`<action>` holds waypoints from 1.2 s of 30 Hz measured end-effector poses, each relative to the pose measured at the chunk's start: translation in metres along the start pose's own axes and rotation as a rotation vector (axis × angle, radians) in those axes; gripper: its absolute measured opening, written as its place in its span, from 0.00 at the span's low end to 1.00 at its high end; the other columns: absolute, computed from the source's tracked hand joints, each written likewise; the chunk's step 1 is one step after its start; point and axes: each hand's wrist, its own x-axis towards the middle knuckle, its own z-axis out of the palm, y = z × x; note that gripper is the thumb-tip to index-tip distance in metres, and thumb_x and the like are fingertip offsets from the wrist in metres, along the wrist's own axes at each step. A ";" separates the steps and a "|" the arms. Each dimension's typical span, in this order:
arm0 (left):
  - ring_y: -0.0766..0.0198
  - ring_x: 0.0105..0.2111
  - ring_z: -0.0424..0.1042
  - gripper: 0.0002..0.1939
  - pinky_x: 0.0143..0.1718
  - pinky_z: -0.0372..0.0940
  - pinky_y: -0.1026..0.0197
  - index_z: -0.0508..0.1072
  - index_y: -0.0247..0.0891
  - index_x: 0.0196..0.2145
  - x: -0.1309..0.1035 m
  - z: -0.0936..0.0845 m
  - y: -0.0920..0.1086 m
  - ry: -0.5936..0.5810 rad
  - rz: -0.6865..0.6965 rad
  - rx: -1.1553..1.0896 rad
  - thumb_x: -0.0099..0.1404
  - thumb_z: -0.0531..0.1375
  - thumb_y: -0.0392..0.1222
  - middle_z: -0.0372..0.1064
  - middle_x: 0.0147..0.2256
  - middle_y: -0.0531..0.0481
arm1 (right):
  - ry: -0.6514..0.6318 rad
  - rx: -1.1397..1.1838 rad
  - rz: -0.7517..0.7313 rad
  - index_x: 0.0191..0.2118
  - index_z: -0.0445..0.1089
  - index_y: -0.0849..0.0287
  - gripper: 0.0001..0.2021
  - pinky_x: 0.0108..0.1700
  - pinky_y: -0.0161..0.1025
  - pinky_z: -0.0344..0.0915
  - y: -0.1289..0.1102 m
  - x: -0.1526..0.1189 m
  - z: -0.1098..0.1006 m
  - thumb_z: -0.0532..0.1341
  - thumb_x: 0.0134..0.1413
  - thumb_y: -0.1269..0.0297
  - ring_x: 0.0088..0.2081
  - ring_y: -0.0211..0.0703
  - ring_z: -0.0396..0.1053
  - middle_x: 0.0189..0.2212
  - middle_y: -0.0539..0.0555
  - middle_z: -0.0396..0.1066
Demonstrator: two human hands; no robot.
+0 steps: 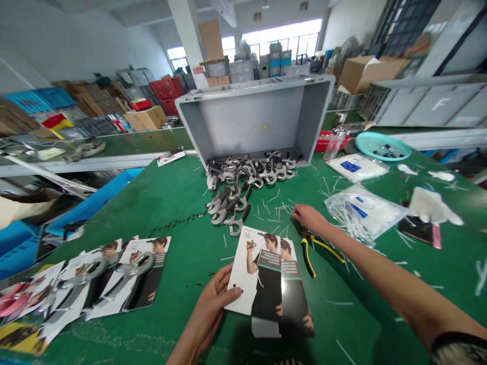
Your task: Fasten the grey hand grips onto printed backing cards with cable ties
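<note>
My left hand (213,299) holds a printed backing card (243,266) by its left edge, thumb on top. Under it, more cards (294,291) lie in a loose stack. My right hand (310,218) is at the table among thin white plastic ties (282,208), its fingers pinched together; what is between them is too small to make out. Right beneath that hand lie pliers with yellow-and-black handles (309,258). Several grey-and-black hand grip strengtheners (234,208) are heaped beyond the cards.
A grey crate (254,121) lies tipped on its side at the back, grips spilling from it. Carded grips (125,279) overlap at left. At right are a bag of ties (361,213), a white glove (429,203) and a turquoise tray (399,144).
</note>
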 end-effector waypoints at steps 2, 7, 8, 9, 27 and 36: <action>0.54 0.43 0.76 0.31 0.44 0.69 0.58 0.72 0.35 0.52 -0.006 -0.005 0.001 0.063 0.002 -0.048 0.49 0.72 0.41 0.75 0.48 0.40 | 0.021 0.076 -0.005 0.33 0.68 0.58 0.05 0.29 0.34 0.62 0.000 0.000 -0.007 0.57 0.59 0.66 0.25 0.39 0.69 0.24 0.50 0.72; 0.60 0.38 0.76 0.25 0.41 0.69 0.62 0.74 0.34 0.48 -0.001 -0.017 0.019 0.243 0.137 0.022 0.54 0.70 0.46 0.77 0.42 0.44 | 0.155 0.208 0.000 0.35 0.68 0.58 0.12 0.29 0.36 0.63 -0.005 -0.016 -0.029 0.52 0.63 0.57 0.21 0.39 0.66 0.19 0.48 0.68; 0.61 0.36 0.75 0.24 0.38 0.69 0.64 0.75 0.34 0.47 0.000 -0.017 0.024 0.249 0.170 0.074 0.54 0.69 0.46 0.77 0.40 0.45 | 0.187 0.228 -0.001 0.35 0.68 0.58 0.13 0.30 0.37 0.63 -0.008 -0.022 -0.032 0.52 0.64 0.56 0.21 0.39 0.66 0.19 0.48 0.67; 0.63 0.33 0.75 0.23 0.34 0.69 0.66 0.75 0.34 0.46 0.002 -0.016 0.029 0.235 0.195 0.136 0.55 0.69 0.47 0.77 0.37 0.47 | 0.220 0.277 0.002 0.35 0.68 0.58 0.14 0.30 0.36 0.64 -0.013 -0.029 -0.034 0.53 0.64 0.54 0.22 0.39 0.66 0.20 0.48 0.67; 0.69 0.25 0.60 0.20 0.26 0.55 0.68 0.74 0.34 0.33 0.009 0.024 0.009 0.091 0.287 0.519 0.66 0.56 0.56 0.64 0.25 0.55 | 0.265 0.370 -0.656 0.49 0.66 0.53 0.12 0.53 0.43 0.67 -0.129 -0.168 0.022 0.57 0.63 0.75 0.47 0.43 0.72 0.42 0.53 0.75; 0.67 0.27 0.61 0.19 0.29 0.58 0.67 0.77 0.32 0.33 -0.001 0.041 0.021 0.133 0.388 0.526 0.65 0.56 0.52 0.68 0.26 0.53 | 0.094 0.228 -0.718 0.45 0.70 0.51 0.08 0.56 0.53 0.64 -0.130 -0.159 0.030 0.56 0.64 0.67 0.54 0.51 0.66 0.50 0.56 0.71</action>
